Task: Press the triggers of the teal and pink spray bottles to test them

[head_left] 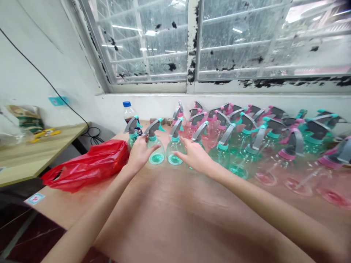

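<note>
Two clear spray bottles with teal collars and grey triggers stand side by side on the table in front of me. My left hand (141, 149) is at the left side of one spray bottle (157, 155), its thumb stretched across the front and its fingers apart from it. Beside the other spray bottle (173, 148), my right hand (194, 153) has thumb and fingers spread at its right side. Both hands look open; whether they touch the bottles I cannot tell. Another teal spray bottle (133, 135) stands left, partly hidden behind my left hand.
Several teal and pink spray bottles (245, 146) crowd the right and back of the brown table (170, 212). A red plastic bag (90, 164) lies left. Behind it stands a blue-capped drink bottle (128, 111). A windowed wall bounds the back; a wooden side table (63, 146) is left.
</note>
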Demonstrator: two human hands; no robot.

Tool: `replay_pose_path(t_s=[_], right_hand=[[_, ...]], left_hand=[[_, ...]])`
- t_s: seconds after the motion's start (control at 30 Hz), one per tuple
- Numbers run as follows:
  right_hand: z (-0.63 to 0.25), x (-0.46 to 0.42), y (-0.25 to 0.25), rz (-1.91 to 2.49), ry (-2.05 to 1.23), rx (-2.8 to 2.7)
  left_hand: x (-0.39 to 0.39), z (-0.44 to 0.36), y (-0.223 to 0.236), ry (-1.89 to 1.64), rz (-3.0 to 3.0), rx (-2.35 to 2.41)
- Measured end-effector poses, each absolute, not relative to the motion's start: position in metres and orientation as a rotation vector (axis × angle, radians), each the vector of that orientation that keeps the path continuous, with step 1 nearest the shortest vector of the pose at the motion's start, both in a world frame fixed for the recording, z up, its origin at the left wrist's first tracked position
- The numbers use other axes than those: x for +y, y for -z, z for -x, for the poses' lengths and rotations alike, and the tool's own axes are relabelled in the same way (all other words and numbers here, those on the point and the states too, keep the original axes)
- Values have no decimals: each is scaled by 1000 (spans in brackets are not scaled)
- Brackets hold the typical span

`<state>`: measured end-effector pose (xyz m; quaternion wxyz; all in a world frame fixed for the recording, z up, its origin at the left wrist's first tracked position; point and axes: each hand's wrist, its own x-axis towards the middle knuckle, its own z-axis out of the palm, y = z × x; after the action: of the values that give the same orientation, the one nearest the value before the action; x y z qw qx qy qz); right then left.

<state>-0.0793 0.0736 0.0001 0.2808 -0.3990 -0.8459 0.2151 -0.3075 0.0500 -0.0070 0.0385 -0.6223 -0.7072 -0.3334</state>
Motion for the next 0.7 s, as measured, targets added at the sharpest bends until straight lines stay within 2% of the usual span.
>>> replay_pose_path(t_s=[0.23, 0.47, 0.7], right_hand=[[91, 83, -6, 1114, -844, -2178], [104, 87, -2, 1152, -783, -2174], [111, 85, -2, 1248, -704, -2196]], left_hand=[[55, 302, 8, 1102, 1873, -2178], [52, 302, 14, 1202, 1847, -2137], [-2, 293, 11, 1406, 1747, -2129]])
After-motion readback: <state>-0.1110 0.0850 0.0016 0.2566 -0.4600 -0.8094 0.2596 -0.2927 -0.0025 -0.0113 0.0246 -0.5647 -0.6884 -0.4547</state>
